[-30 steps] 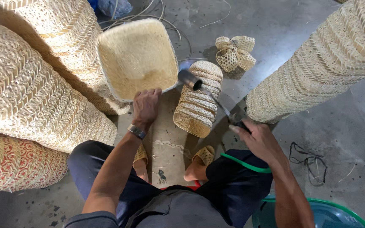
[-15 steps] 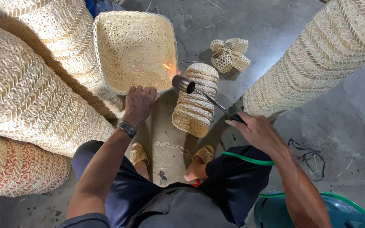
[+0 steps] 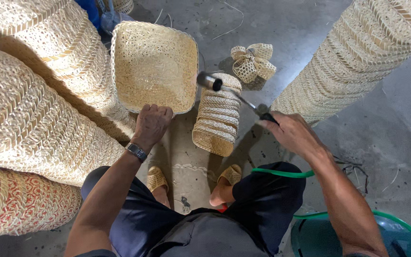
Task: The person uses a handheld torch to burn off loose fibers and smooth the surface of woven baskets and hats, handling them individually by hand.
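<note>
The left hand (image 3: pixel 152 124), at centre frame, is closed on the near rim of a square woven tray (image 3: pixel 154 66) tilted up in the upper centre. The right hand (image 3: pixel 288 133), right of centre, is closed around the handle of a torch-like tool (image 3: pixel 234 95); its metal head sits just beside the tray's right edge. A stack of small woven baskets (image 3: pixel 217 119) lies on the concrete floor (image 3: pixel 396 123) between the hands.
</note>
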